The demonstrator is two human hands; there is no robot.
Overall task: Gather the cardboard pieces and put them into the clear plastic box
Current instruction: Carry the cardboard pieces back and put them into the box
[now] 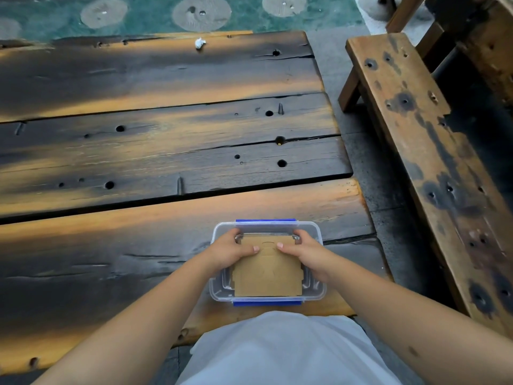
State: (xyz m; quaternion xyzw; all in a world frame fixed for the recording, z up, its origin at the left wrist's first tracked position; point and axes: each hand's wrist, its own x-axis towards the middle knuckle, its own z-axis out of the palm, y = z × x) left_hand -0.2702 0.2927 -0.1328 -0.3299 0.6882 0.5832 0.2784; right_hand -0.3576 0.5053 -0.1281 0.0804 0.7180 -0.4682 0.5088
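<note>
Pressing down from both sides, the left hand (229, 252) and the right hand (304, 252) hold the cardboard pieces (268, 273) inside the clear plastic box (316, 294), which sits at the near edge of the wooden table (166, 151), just in front of the person's pale shirt (280, 354). Each hand is curled over a far corner of the cardboard, fingers bent over its top edge and thumbs lying flat on its face, nearly meeting in the middle. The cardboard is plain brown, flat and roughly rectangular, with small notches cut along its sides and faint scored lines across its surface; it fills most of the box and its near edge lies along the box's front wall. How many sheets are stacked cannot be told. The box is see-through with rounded corners and blue clips at its near and far rims. Farther off, the table's dark, weathered planks show knot holes, and a small white scrap (200, 43) lies near the far edge. A wooden bench (416, 140) stands to the right.
</note>
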